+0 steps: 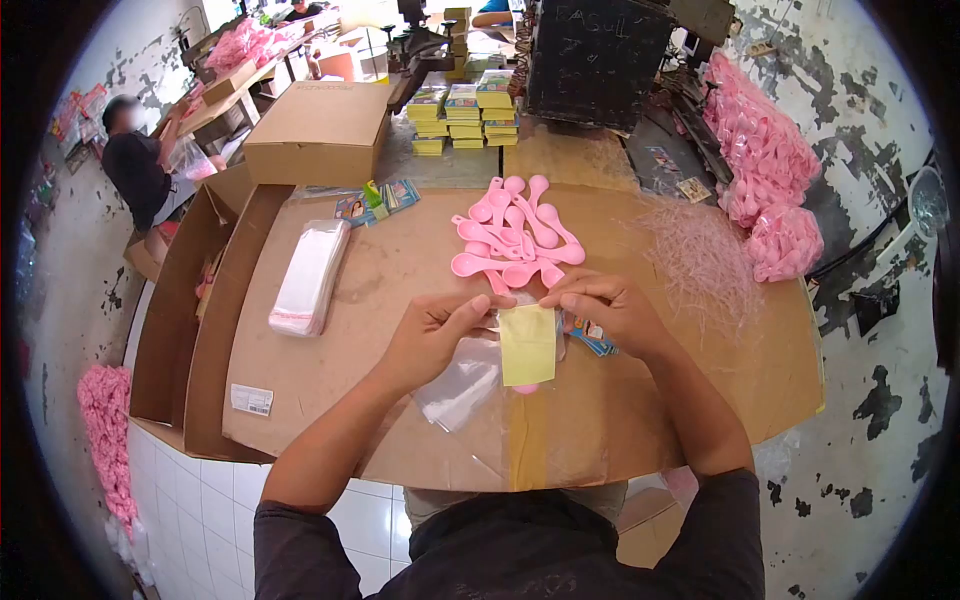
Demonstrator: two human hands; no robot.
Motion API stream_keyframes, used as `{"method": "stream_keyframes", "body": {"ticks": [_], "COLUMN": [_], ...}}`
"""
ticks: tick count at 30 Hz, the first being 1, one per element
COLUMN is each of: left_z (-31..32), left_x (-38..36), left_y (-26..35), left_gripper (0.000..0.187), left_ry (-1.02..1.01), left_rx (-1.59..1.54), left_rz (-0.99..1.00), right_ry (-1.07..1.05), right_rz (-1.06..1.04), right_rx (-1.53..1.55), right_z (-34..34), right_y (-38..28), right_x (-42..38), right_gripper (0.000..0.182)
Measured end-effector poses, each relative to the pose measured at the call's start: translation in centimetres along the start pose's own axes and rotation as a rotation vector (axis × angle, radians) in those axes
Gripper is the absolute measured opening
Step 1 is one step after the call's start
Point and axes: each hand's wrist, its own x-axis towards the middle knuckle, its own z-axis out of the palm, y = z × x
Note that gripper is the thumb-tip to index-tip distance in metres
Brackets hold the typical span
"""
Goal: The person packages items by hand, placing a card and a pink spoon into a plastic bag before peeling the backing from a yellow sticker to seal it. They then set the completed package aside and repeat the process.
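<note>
Both my hands are closed in a pinch at the upper edge of a small clear plastic bag. My left hand (440, 332) grips its left corner and my right hand (608, 305) its right corner. A pale yellow card (528, 345) hangs upright between them, seemingly inside the bag. A bit of pink shows below the card. Just beyond my fingers lies a heap of pink plastic measuring spoons (515, 228). Loose clear bags (462, 385) rest under my left hand. Partly hidden behind my right hand are several printed cards (594, 340).
At left lies a stack of clear bags (310, 278), with a closed carton (318, 130) behind it. Card stacks (463, 115) and a black box (600, 62) stand at the back. Plastic strands (700, 260) and bagged pink spoons (762, 145) are at right. Another person (140, 165) sits far left.
</note>
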Motion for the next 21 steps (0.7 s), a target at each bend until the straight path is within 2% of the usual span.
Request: {"method": "stream_keyframes", "body": {"ticks": [3,6,10,13,15,18,21], "left_z": [0.1,-0.2,0.0,-0.1,-0.2,2.1,0.4], "left_x": [0.1,0.3,0.3,0.3,0.3,0.3,-0.1], "left_y": [-0.4,-0.8,-0.9,-0.7,-0.4,0.4,0.0], "left_gripper": [0.029,0.028,0.028,0.029,0.029,0.030,0.031], "left_ry": [0.007,-0.006,0.023,0.043,0.043,0.173,0.033], "left_rx": [0.255,0.214,0.227,0.231,0.201,0.025,0.262], "left_rz": [0.014,-0.042,0.004,0.039,0.040,0.213,0.087], "right_ry": [-0.008,-0.021,0.000,-0.119,-0.144,-0.136,-0.109], "right_rz": [-0.067,-0.094,-0.029,-0.005,0.021,0.025,0.008], "right_rx": [-0.115,-0.065,0.080,-0.099,-0.051,-0.016,0.043], "right_z": [0.1,0.1,0.7,0.9,0.8,0.8,1.0], "right_y": [0.4,1.6,1.3,0.6,0.9,0.2,-1.5], "right_x": [0.0,0.1,0.2,-0.1,-0.1,0.1,0.2], "right_gripper": [0.020,0.026,0.039,0.043,0.042,0.041,0.039]}}
